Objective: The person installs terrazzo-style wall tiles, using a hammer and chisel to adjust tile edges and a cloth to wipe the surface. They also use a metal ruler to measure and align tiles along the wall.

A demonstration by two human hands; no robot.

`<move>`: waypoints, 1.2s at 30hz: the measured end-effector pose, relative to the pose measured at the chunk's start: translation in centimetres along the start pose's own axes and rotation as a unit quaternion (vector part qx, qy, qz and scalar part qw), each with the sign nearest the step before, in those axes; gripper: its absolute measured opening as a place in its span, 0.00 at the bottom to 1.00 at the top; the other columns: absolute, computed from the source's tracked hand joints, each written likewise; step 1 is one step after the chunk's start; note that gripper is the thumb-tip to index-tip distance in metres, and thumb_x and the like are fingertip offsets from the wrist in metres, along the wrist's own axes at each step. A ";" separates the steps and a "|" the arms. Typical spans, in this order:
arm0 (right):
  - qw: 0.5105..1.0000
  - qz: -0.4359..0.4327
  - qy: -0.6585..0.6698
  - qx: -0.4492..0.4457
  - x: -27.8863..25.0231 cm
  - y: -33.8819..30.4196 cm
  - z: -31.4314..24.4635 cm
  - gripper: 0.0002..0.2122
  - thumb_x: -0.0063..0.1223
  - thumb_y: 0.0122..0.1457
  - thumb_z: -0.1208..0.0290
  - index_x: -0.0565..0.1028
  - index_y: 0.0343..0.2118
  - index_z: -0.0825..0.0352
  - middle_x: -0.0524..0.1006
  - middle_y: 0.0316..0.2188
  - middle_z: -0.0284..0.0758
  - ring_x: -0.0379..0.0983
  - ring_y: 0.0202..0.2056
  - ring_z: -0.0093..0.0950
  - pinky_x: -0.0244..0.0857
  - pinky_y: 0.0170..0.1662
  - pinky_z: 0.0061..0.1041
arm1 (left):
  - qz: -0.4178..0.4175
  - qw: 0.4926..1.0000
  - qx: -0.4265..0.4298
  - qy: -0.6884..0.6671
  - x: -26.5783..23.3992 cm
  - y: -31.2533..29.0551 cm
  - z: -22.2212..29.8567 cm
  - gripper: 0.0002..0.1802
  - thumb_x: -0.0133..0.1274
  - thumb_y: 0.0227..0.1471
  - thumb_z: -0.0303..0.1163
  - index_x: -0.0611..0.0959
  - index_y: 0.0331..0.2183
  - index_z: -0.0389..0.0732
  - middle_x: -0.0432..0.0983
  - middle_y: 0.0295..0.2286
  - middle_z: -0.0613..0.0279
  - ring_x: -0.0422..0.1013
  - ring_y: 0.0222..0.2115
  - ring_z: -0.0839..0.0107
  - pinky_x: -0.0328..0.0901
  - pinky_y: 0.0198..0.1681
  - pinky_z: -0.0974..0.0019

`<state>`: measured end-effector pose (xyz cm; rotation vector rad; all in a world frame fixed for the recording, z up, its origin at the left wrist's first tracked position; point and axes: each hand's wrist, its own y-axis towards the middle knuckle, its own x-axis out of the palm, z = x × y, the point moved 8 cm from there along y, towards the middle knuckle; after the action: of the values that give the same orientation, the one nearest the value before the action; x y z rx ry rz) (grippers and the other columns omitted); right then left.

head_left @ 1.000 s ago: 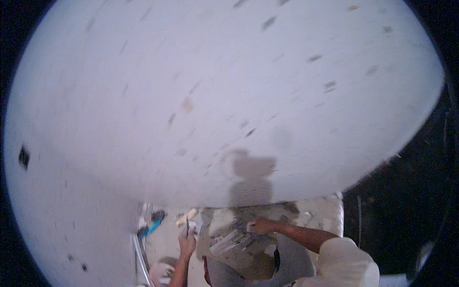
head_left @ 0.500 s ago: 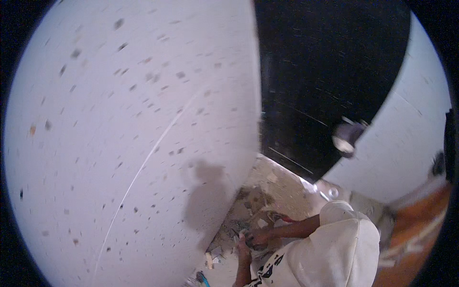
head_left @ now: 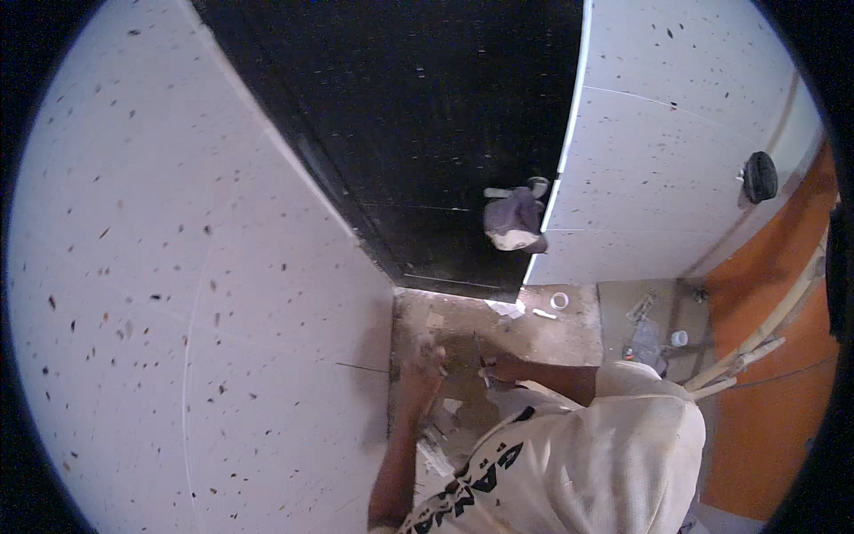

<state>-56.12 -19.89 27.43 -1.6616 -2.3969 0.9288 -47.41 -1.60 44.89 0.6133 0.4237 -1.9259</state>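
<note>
My left hand (head_left: 423,367) is raised beside the speckled white wall (head_left: 124,294) on the left, its fingers smeared by motion. A thin dark wire (head_left: 363,367) shows against that wall, close to the hand; whether the hand holds it I cannot tell. To the right, my right hand (head_left: 503,370) is closed on a thin, dark rod-like tool (head_left: 478,343), which points up past the fingers. The tool's kind is too small to make out. A gap separates the two hands, with the floor below them.
Ahead stands a black door (head_left: 427,107) with a cloth-like bundle (head_left: 516,221) hanging at its handle. A white tape roll (head_left: 559,301) and paper scraps (head_left: 507,308) lie on the floor. At right are wooden poles (head_left: 765,329), an orange panel (head_left: 774,427) and a black round object (head_left: 760,177) on the wall.
My view has turned to the right, so the door appears farther left. My hands were close together low by the left wall; now they are apart, the left one raised.
</note>
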 end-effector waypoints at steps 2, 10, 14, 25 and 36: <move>0.992 0.100 -0.019 -0.080 -4.9 -2.6 -1.9 0.16 0.54 0.52 0.53 0.78 0.32 0.64 0.79 0.26 0.36 0.75 0.29 0.29 0.68 0.38 0.32 | 0.001 0.998 0.061 0.026 2.3 4.6 2.6 0.27 0.53 0.51 0.49 0.76 0.44 0.36 0.72 0.40 0.43 0.68 0.43 0.45 0.63 0.45 0.50; 0.970 0.214 0.020 0.111 -15.5 -6.7 9.9 0.13 0.54 0.53 0.61 0.78 0.30 0.68 0.79 0.25 0.38 0.74 0.25 0.26 0.69 0.32 0.30 | 0.096 0.918 0.371 0.104 8.2 20.5 21.4 0.33 0.57 0.44 0.37 0.67 0.50 0.31 0.65 0.47 0.43 0.60 0.50 0.45 0.56 0.54 0.49; 0.959 0.269 0.008 0.092 -16.6 -10.7 12.0 0.12 0.54 0.53 0.63 0.78 0.31 0.69 0.79 0.24 0.37 0.73 0.24 0.26 0.67 0.30 0.29 | 0.035 0.900 0.360 0.244 12.5 26.5 21.5 0.35 0.58 0.44 0.38 0.67 0.51 0.32 0.63 0.49 0.45 0.59 0.51 0.46 0.57 0.54 0.47; 0.899 0.390 0.052 0.193 -12.8 -23.5 19.5 0.08 0.55 0.53 0.68 0.77 0.28 0.69 0.78 0.23 0.36 0.72 0.24 0.23 0.65 0.31 0.27 | -0.008 0.931 0.252 0.264 14.4 25.3 22.2 0.30 0.60 0.41 0.37 0.71 0.46 0.37 0.64 0.45 0.50 0.61 0.46 0.45 0.61 0.48 0.46; 0.863 0.426 0.137 0.233 -17.2 -25.3 20.8 0.11 0.57 0.51 0.65 0.78 0.31 0.69 0.78 0.26 0.37 0.72 0.27 0.23 0.64 0.31 0.27 | 0.081 0.909 0.390 0.124 13.5 19.5 20.0 0.26 0.57 0.36 0.31 0.73 0.42 0.36 0.67 0.42 0.46 0.63 0.43 0.46 0.58 0.48 0.48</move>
<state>-78.05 -49.64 28.22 -2.4105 -1.0639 1.1182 -38.88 -30.38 52.68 1.3727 -0.2751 -1.8227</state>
